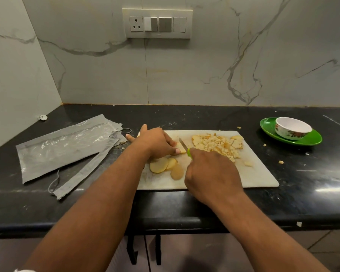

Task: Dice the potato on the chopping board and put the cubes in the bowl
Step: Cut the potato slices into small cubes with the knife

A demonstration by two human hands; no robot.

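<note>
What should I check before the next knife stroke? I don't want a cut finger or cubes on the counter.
1. Left hand steadies the potato piece: ok.
2. Left fingertips clear of the knife blade: cannot tell, they sit very close.
3. Right hand grips the knife handle firmly: ok.
4. Chopping board lies fully on the counter: ok.
5. Bowl empty and upright: ok.
6. Cubes all kept on the board: not ok, bits lie off it.

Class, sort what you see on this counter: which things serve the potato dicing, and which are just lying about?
For the job: chopping board, knife, potato slices, diced pile, bowl, left hand, right hand.

Lying about: plastic bags, rubber band, green plate under the bowl, wall socket.
</note>
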